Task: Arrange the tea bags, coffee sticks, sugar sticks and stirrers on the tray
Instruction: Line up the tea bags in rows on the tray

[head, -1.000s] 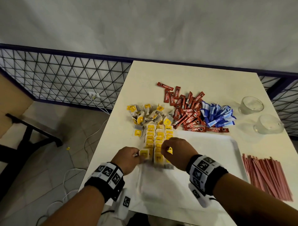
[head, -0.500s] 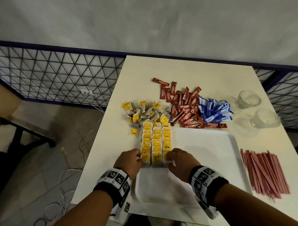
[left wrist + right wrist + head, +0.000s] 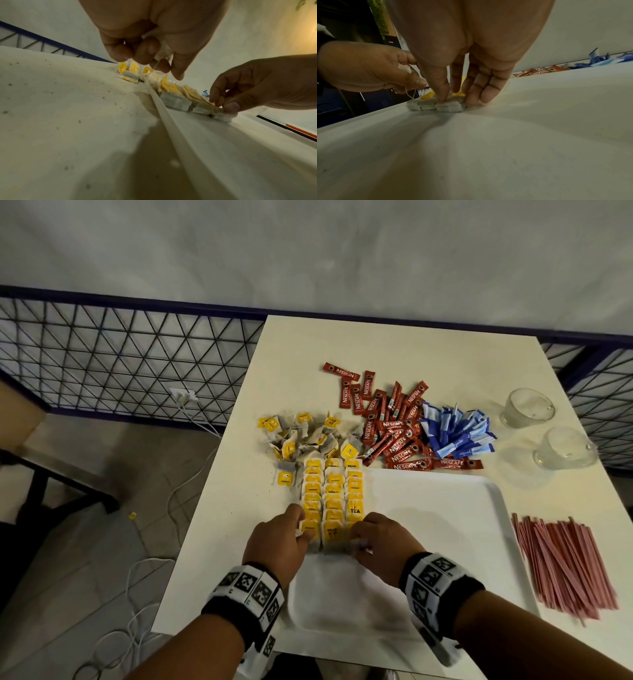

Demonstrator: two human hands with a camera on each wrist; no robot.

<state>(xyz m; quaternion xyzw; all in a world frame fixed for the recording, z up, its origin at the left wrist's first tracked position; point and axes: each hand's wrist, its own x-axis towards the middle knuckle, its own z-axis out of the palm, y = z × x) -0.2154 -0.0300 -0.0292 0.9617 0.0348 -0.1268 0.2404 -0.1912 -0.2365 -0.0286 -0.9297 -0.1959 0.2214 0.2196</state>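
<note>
Three rows of yellow-tagged tea bags (image 3: 332,494) lie on the left part of the white tray (image 3: 452,542). My left hand (image 3: 301,534) is at the near end of the left row and grips a tea bag (image 3: 163,50) in curled fingers, its string hanging down. My right hand (image 3: 356,537) pinches the nearest tea bag (image 3: 450,106) of the right row between thumb and fingers, low on the tray. Behind the tray lie loose tea bags (image 3: 301,436), red coffee sticks (image 3: 390,429) and blue sugar sticks (image 3: 455,433). Pink stirrers (image 3: 565,563) lie right of the tray.
Two glass cups (image 3: 527,407) (image 3: 565,448) stand at the table's right rear. A metal mesh fence (image 3: 120,364) runs behind and left of the table. Cables (image 3: 144,577) trail on the floor to the left.
My right hand has lowered its yellow-tagged tea bag onto the near end of the right row. Both hands have come slightly nearer along the rows.
</note>
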